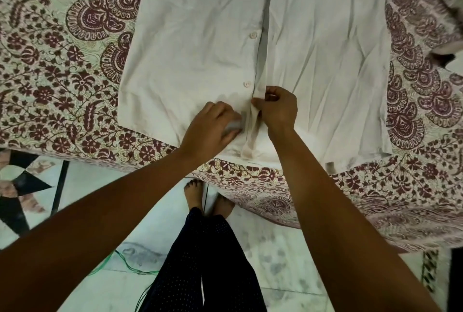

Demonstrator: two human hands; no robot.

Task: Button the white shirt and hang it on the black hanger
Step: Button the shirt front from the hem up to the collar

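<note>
Just beyond both hands, the creased white shirt (200,48) lies flat on the floral-printed bed (62,73), its three round pale buttons (253,35) unfastened. The right hand (278,108) pinches one placket edge; the left hand (213,123) grips the opposite front near the hem.

I can read no words, labels, brand names or numbers on anything in front of me here.

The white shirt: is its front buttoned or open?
Open. The white shirt lies spread flat; three buttons sit bare beside the other front edge. The left hand and right hand hold the edges lower down.
</note>
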